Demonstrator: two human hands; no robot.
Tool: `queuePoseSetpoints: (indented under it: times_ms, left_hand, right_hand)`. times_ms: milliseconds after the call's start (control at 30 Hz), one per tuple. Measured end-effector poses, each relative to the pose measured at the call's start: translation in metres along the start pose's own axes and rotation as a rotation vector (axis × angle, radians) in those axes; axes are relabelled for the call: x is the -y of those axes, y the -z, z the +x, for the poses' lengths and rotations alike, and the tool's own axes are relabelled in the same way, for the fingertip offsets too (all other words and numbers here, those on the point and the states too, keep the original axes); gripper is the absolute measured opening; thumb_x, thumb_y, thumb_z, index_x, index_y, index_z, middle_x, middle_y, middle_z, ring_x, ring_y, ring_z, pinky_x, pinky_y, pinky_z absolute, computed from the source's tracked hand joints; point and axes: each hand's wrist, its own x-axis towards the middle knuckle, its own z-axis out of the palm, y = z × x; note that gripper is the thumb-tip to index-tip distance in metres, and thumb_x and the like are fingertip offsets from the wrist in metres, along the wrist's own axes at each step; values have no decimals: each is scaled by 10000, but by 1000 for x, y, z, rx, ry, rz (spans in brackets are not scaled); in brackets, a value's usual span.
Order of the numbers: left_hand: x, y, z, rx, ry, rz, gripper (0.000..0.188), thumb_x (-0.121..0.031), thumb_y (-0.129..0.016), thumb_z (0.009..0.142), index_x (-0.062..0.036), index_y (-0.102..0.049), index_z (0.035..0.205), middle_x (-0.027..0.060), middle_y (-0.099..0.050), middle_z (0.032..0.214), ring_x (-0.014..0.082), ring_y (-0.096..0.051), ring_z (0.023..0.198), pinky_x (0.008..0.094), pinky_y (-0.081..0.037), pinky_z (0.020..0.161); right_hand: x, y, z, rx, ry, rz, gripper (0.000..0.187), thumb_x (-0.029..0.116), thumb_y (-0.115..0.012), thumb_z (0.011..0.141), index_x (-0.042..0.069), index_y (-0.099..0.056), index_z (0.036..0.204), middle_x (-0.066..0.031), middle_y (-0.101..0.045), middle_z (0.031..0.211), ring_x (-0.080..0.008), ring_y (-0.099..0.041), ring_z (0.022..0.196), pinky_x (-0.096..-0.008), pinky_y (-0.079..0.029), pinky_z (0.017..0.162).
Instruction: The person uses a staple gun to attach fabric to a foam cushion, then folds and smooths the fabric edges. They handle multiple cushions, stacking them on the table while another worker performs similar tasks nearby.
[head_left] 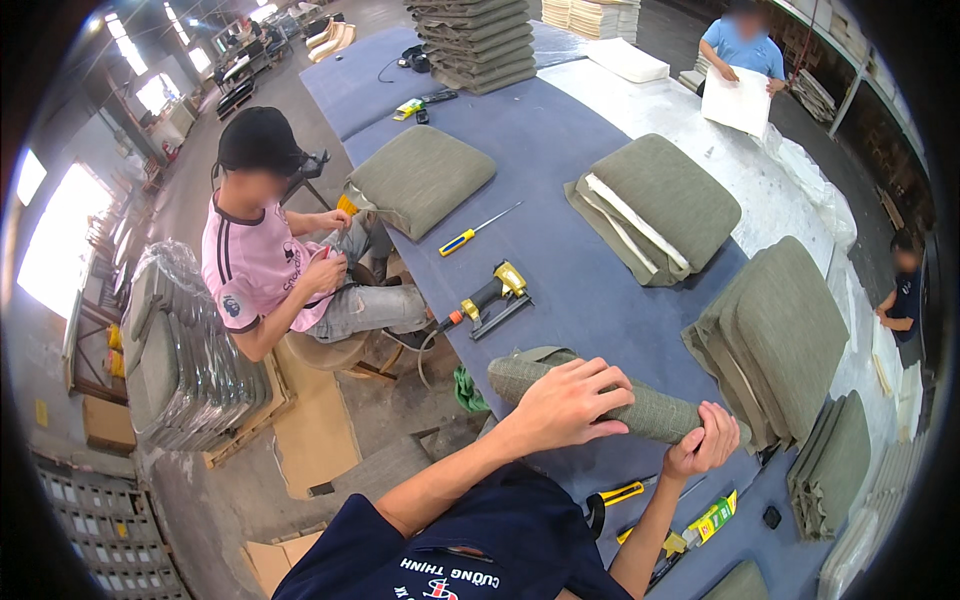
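Note:
A grey-green fabric seat cushion stands tilted on the blue table, with its narrow edge facing up. My left hand grips the top of that edge near the middle, fingers bent over it. Further right, my right hand is wrapped round the cushion's other end. The cushion's lower side is hidden from view. Just beyond it lies a yellow and black staple gun with an orange hose fitting. Close to my right forearm are a yellow-handled tool and a yellow-green packet.
A screwdriver and another cushion lie farther along the blue table. Cushion stacks and fabric covers stand to the right. A person in pink sits at the left edge; others work across the table.

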Motion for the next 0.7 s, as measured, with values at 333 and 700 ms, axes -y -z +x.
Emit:
queuePoseSetpoints:
  times_ms: [333,700]
  left_hand:
    - [-2,1,0,-3,-13,1,346,-351,-851,803,-136,-697,1027,-21,-674,1107,214,-659,993,354,-561,843]
    - [-5,0,-2,-14,-10,3,351,-338,-863,789,-134,-699,1023,-25,-681,1103,211,-659,982,351,-559,841]
  right_hand:
    - [2,3,1,-13,-1,0,296,204,-489,959,34,-730,959,-104,-763,970,-304,-728,946,-476,-472,1008]
    - [4,4,1,-16,-1,13,279,196,-492,949,37,-721,966,-103,-755,951,-311,-728,927,-482,-469,1009]
